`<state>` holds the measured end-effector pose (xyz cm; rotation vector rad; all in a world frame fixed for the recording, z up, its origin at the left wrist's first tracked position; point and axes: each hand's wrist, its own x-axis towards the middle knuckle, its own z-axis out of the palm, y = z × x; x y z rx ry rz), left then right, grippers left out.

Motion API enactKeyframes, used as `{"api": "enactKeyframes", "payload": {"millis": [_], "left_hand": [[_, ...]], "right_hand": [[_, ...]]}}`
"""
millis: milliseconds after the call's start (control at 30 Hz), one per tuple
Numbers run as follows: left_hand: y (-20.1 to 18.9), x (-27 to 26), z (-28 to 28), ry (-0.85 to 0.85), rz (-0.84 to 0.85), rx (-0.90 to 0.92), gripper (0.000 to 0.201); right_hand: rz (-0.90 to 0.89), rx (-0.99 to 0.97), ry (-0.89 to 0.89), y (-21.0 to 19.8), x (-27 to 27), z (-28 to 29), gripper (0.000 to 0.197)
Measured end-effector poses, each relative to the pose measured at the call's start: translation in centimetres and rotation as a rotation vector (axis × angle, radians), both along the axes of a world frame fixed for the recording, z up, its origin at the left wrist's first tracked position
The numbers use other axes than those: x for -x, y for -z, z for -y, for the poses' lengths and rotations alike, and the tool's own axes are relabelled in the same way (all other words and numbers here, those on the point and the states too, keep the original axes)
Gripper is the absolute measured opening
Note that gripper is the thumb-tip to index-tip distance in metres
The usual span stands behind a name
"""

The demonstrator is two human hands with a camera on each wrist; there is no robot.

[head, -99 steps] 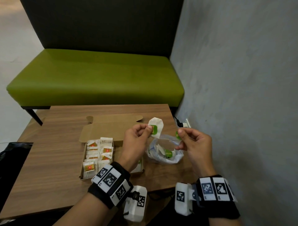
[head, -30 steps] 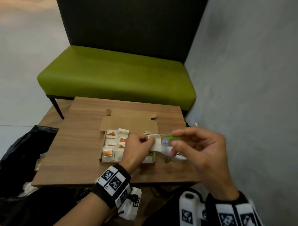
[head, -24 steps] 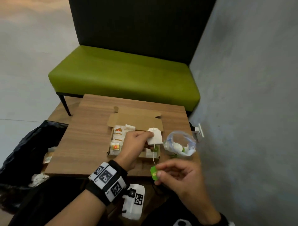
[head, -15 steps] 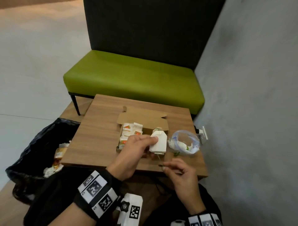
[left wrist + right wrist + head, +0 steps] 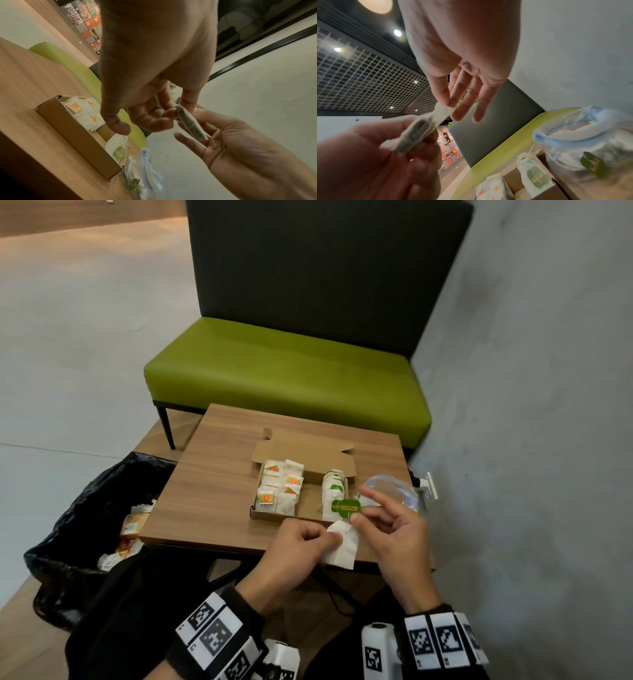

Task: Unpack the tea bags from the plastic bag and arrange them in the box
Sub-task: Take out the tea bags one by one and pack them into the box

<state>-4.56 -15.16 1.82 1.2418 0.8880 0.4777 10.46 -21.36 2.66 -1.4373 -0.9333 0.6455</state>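
Left wrist: tea bag (image 5: pixel 190 125) edge-on, label unseen.

Clear plastic bag (image 5: pixel 390 491) at right of the head view half hidden behind the right hand (image 5: pixel 394 539), its contents unreadable, black bin liner (image 5: pixel 85 525) contents too small, left-wrist lower-left corner dark.

green bench (image 5: pixel 287 385) | grey wall (image 5: pixel 534 371) | wooden table (image 5: pixel 219 474) | pale floor (image 5: pixel 75 337)

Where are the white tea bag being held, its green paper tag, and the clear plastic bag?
white tea bag (image 5: pixel 343 549): head view, middle of the paper pouch.
green paper tag (image 5: pixel 346 507): head view, centre of the printed face.
clear plastic bag (image 5: pixel 583 136): right wrist view, bare side wall below the rolled rim.
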Motion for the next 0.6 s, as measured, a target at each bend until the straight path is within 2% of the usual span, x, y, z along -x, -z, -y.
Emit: {"api": "enactKeyframes", "payload": {"millis": [133, 233, 367, 500, 600], "left_hand": [[0.1, 0.3, 0.0, -0.032, 0.090, 0.117, 0.024], [0.4, 0.4, -0.2, -0.021, 0.134, 0.158, 0.030], [0.4, 0.4, -0.2, 0.009, 0.177, 0.189, 0.038], [0.8, 0.6, -0.5, 0.042, 0.135, 0.024, 0.022], [1.1, 0.8, -1.0, 0.046, 0.103, -0.084, 0.016]], "right_hand": [[0.036, -0.013, -0.092, 0.9, -0.1, 1.0, 0.023], [0.009, 0.026, -0.151, 1.2, -0.2, 1.1, 0.028], [0.070, 0.069, -0.157, 1.3, -0.5, 0.9, 0.035], [0.074, 0.070, -0.152, 1.3, -0.8, 0.9, 0.035], [-0.052, 0.084, -0.136, 1.3, -0.9, 1.1, 0.033]]}}
